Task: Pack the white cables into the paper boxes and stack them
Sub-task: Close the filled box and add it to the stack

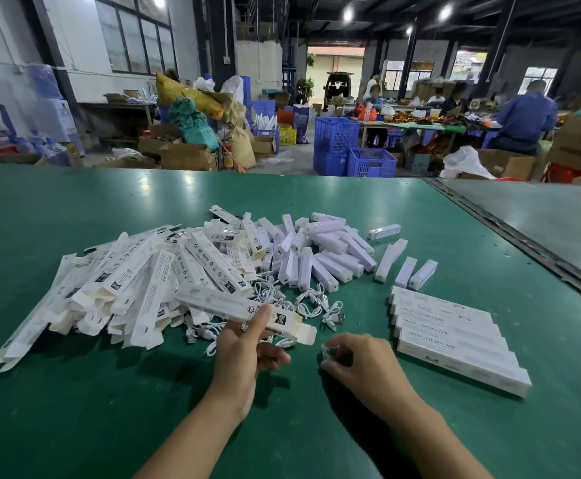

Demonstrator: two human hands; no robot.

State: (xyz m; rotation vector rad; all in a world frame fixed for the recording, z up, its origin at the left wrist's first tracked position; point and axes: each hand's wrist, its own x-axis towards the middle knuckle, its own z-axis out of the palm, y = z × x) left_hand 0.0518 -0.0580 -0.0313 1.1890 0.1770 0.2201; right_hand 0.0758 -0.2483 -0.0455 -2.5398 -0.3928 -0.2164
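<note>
This is a packing workshop inside a big industrial hall. The wide green work table (pixel 75 392) carries heaps of the same paper box (pixel 144 281) and the same white cable (pixel 313 302). Behind it stand blue plastic crates (pixel 337 133), cardboard cartons (pixel 185 155) and stuffed sacks (pixel 192 95). Workers (pixel 524 115) sit at another long table (pixel 417 126) under dark steel beams (pixel 403 15).

Stacked boxes (pixel 455 342): "SMART SENSOR LAMP", seemingly; flat boxes (pixel 209 263): "CE RoHS".
</note>
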